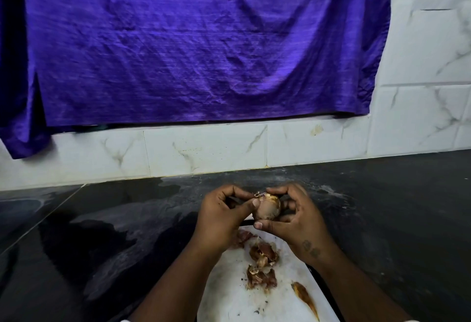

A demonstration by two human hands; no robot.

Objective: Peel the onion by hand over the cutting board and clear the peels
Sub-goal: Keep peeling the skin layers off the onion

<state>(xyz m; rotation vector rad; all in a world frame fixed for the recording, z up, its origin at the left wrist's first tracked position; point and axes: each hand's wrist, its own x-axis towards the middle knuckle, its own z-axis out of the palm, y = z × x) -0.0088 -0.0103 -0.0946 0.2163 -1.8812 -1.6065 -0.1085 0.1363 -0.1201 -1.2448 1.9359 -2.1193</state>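
Onion (267, 209) in mid-peel, head view: you hold the bulb between both sets of fingers, raised over the far end of the white cutting board (229, 283). Your right hand (298, 219) cups it, fingers (276, 191) curled over the top and thumb hooked under the base. Your left hand (221, 219) meets it from the other side, thumb pressed flat to the bulb's flank and forefinger bent toward the papery tuft at the tip. Whether that tuft is actually pinched cannot be told. Below your fingers and nearer to you, torn brown peels (262, 253) lie scattered on the board. The dark worktop (102, 232) spreads to either side, with a purple cloth (191, 41) hanging beyond. By the look of it, peeling is under way and clearing has not begun: dry skin shows near the top. The next move likely calls for a firm nip on that loose edge and a downward pull while your right hand steadies the bulb.
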